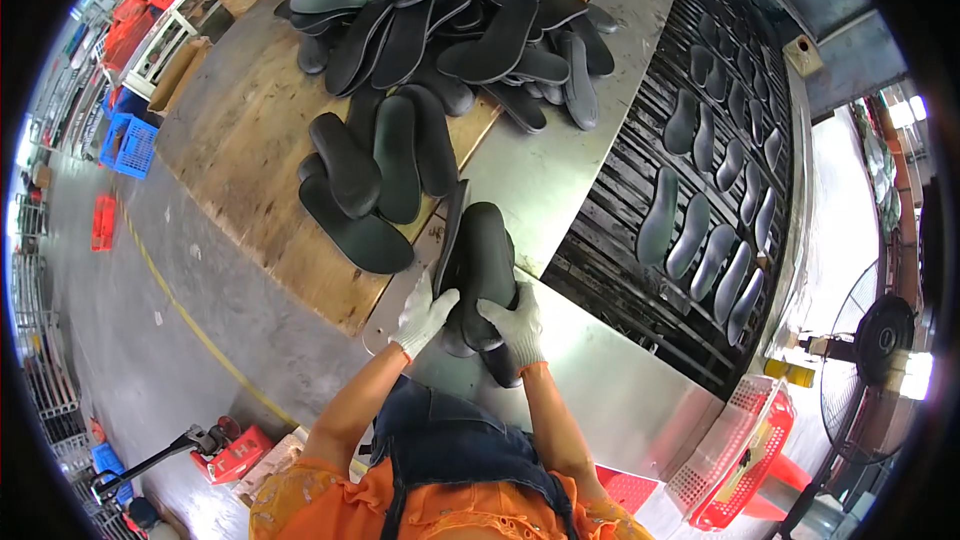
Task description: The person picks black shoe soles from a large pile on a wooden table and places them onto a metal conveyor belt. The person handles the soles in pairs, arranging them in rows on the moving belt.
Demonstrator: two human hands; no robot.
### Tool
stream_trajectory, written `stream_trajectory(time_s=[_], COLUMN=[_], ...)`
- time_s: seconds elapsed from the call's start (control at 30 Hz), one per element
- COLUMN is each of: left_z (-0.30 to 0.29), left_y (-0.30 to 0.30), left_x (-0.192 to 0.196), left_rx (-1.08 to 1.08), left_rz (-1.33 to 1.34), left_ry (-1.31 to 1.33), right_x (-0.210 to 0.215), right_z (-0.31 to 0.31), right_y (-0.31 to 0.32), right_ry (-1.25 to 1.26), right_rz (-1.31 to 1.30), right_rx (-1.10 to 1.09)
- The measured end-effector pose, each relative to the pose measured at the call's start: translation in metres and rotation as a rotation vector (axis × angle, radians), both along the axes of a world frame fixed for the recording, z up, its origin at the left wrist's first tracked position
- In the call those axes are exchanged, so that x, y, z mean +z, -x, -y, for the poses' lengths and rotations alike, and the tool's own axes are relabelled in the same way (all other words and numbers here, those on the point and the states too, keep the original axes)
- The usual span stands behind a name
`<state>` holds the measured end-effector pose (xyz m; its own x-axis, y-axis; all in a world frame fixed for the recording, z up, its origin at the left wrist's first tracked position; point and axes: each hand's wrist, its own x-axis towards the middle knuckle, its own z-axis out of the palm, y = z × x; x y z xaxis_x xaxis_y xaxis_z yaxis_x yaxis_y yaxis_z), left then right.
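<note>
Black shoe insoles lie in a stack [484, 255] just in front of me, heel ends toward my body. My right hand [515, 323], in a white knitted glove, wraps the stack's right side with its thumb on top. On the left, my gloved left hand [424, 316] grips a black insole [453, 237] that stands tilted on its edge against the stack. The undersides of the stack and some of my fingers are hidden. Beyond my left hand, several loose insoles [396, 160] overlap on the wooden tabletop [240, 150].
A large heap of insoles [490, 35] covers the table's far end. To the right, a black slatted conveyor [600, 270] carries insoles in rows, past a metal ledge [540, 170]. A red-and-white basket [735, 450] and a standing fan [885, 340] are at the lower right.
</note>
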<state>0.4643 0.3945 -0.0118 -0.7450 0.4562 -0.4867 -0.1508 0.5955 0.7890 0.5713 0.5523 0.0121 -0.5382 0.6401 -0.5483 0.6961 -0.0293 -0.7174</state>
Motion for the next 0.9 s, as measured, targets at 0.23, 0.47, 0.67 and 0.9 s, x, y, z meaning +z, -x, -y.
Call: stream_trajectory(time_s=[0.23,0.47,0.67,0.9], left_z=[0.027,0.069,0.075,0.064], left_y=[-0.008,-0.038,-0.032,-0.018], left_x=[-0.023,-0.044,0.003,-0.010], left_rx=[0.072,0.226,0.207,0.199], left_rz=[0.127,0.364,0.393,0.267], left_ry=[-0.081,-0.447,-0.578,-0.268], right_x=[0.009,0.069,0.020,0.008], right_z=[0.008,0.054,0.050,0.047], right_y=[-0.003,0.009,-0.029,-0.050], right_ry=[0.251,-0.187,-0.564,-0.524], right_rz=[-0.092,0.120,0.130,0.365], right_rx=[0.029,0.409,0.506,0.423])
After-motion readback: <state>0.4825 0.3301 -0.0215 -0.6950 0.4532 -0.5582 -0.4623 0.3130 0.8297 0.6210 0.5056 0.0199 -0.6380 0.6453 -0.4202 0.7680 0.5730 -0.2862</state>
